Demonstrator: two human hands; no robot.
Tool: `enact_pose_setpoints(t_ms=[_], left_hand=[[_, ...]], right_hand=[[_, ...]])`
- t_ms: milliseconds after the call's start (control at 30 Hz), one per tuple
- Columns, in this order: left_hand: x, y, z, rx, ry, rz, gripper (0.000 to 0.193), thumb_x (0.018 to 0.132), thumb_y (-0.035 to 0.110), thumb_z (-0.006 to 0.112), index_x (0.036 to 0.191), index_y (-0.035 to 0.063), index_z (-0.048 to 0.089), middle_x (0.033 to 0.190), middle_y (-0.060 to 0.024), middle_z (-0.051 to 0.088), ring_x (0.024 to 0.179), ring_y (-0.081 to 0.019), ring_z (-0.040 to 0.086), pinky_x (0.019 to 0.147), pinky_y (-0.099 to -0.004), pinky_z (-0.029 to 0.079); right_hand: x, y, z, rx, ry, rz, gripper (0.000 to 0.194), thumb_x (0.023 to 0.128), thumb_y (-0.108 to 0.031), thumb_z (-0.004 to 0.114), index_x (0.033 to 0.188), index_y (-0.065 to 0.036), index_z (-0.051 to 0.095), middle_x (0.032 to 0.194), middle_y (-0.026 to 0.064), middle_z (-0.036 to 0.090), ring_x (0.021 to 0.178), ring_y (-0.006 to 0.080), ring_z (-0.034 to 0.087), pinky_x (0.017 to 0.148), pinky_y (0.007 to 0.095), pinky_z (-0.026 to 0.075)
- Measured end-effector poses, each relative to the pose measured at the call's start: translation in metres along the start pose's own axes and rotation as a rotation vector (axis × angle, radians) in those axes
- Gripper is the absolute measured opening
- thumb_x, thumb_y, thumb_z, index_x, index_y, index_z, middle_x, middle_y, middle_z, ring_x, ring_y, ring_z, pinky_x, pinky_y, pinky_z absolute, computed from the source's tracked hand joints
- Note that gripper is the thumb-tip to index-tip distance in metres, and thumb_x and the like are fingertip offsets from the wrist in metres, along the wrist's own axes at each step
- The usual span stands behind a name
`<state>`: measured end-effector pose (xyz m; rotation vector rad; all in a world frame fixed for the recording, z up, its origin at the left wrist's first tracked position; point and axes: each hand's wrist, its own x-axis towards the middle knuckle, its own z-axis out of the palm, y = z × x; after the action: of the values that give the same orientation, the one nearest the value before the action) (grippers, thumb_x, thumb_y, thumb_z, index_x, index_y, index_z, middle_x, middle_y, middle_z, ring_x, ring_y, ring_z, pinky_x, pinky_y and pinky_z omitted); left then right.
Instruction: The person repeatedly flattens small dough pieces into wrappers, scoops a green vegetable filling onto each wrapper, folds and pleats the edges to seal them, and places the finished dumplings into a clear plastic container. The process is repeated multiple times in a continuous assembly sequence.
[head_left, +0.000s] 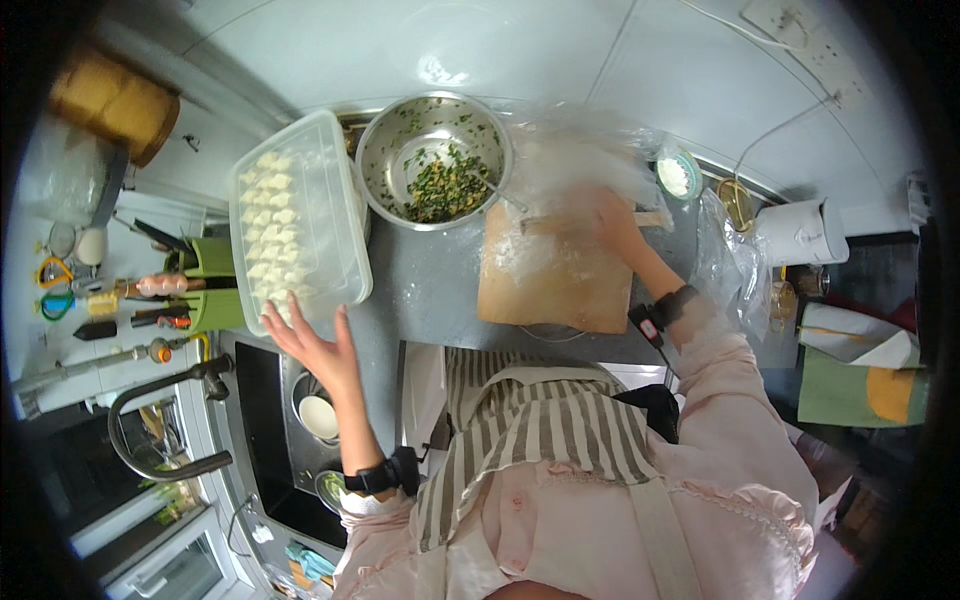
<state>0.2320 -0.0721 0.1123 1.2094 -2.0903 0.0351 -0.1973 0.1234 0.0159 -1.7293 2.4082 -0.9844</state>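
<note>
My left hand (319, 349), fingers spread, is at the near end of a translucent plastic tray (345, 225) bearing rows of small white dumplings (270, 217). Whether the fingertips touch the tray cannot be told. To its right stands a steel bowl (382, 187) with chopped green filling (442, 187) and a spoon (499, 191). My right hand (604, 217), blurred, is over the far part of a floured wooden board (555, 289), next to a blurred wooden piece (555, 225), perhaps a rolling pin; its grip is unclear. Clear plastic film (585, 154) lies behind it.
A patterned bowl of white powder (675, 176) stands at the back right, near a crumpled plastic bag (731, 255) and a white canister (799, 232). On the left are a sink (262, 427) with a curved faucet (116, 420) and green utensil holders (214, 311).
</note>
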Motion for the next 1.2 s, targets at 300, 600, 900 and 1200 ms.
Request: enact_pose_setpoints(t_ms=[300, 600, 900, 1200], left_hand=[[-0.009, 0.172, 0.096, -0.829, -0.598, 0.597, 0.024, 0.077, -0.004, 0.058, 0.100, 0.0019, 0.065, 0.118, -0.0130, 0.059, 0.114, -0.0351, 0.054, 0.097, -0.0415, 0.047], [0.005, 0.265, 0.246, -0.493, -0.657, 0.355, 0.019, 0.082, 0.004, 0.055, 0.099, 0.0038, 0.064, 0.104, -0.0174, 0.063, 0.096, -0.0362, 0.062, 0.081, -0.0437, 0.051], [0.010, 0.280, 0.290, -0.167, -0.497, 0.323, 0.014, 0.089, 0.013, 0.053, 0.097, 0.0059, 0.061, 0.095, -0.0152, 0.066, 0.087, -0.0330, 0.065, 0.073, -0.0429, 0.053], [0.013, 0.271, 0.293, -0.140, -0.667, 0.212, 0.020, 0.088, 0.019, 0.058, 0.100, 0.0051, 0.065, 0.100, -0.0167, 0.067, 0.095, -0.0350, 0.063, 0.086, -0.0436, 0.049]], right_hand=[[0.096, 0.003, -0.018, 0.397, -0.073, 0.207, 0.054, 0.084, -0.002, 0.045, 0.136, -0.013, 0.053, 0.124, 0.0139, 0.062, 0.106, 0.0303, 0.060, 0.091, 0.0360, 0.047], [0.071, 0.034, 0.003, -0.029, -0.255, 0.076, 0.019, 0.083, -0.011, 0.056, 0.096, -0.009, 0.069, 0.096, 0.0137, 0.066, 0.088, 0.0357, 0.061, 0.077, 0.0458, 0.049], [-0.007, 0.006, 0.016, -0.006, 0.011, -0.066, 0.009, 0.080, -0.014, 0.062, 0.083, -0.006, 0.061, 0.081, 0.0114, 0.060, 0.077, 0.0311, 0.059, 0.070, 0.0425, 0.049], [-0.027, 0.003, 0.016, -0.154, 0.049, -0.100, 0.012, 0.078, -0.015, 0.060, 0.086, -0.007, 0.060, 0.083, 0.0091, 0.059, 0.078, 0.0277, 0.058, 0.068, 0.0384, 0.050]])
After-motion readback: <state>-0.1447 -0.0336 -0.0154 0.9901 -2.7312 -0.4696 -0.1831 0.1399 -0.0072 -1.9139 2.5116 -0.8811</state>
